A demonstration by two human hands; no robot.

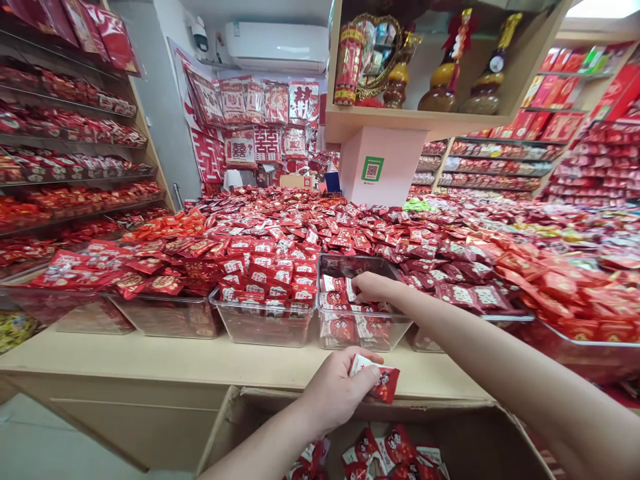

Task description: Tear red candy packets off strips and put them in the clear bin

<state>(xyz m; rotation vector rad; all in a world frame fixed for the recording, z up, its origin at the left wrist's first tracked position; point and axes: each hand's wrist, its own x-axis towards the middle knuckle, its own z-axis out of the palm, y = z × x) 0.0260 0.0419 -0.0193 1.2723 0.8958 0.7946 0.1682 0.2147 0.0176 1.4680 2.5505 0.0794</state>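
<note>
So the left hand (336,383) has a red and white packet (384,385) pinched, thumb lying on top and the other fingers tucked underneath. It's held just above the far edge of an open cardboard box (260,408), label side up, with the red half sticking out to the right.

The right hand (374,288) is reaching down into a clear bin (395,331), fingers bent right up against a white-ended packet (335,285). Can't tell if they've really got hold of it, since the fingertips are hidden. More of the same kind show through the bin's front wall.

Down in the box there's a loose scatter of similar packets (397,445), partly blocked by the left forearm.

The bin sits on a pale worktop (175,359) that runs across behind the box. Just left of it is another clear bin (263,331), heaped with red packets (265,277). On the right you get dark maroon ones (465,297), then a brighter red pile (575,297) further along.

Past that it's a sea of little wrappers. Loaded shelves (75,179) go up the left side, a pillar (403,160) with a green QR sign (371,169) stands mid-back, and an air con (275,47) hangs up top.
</note>
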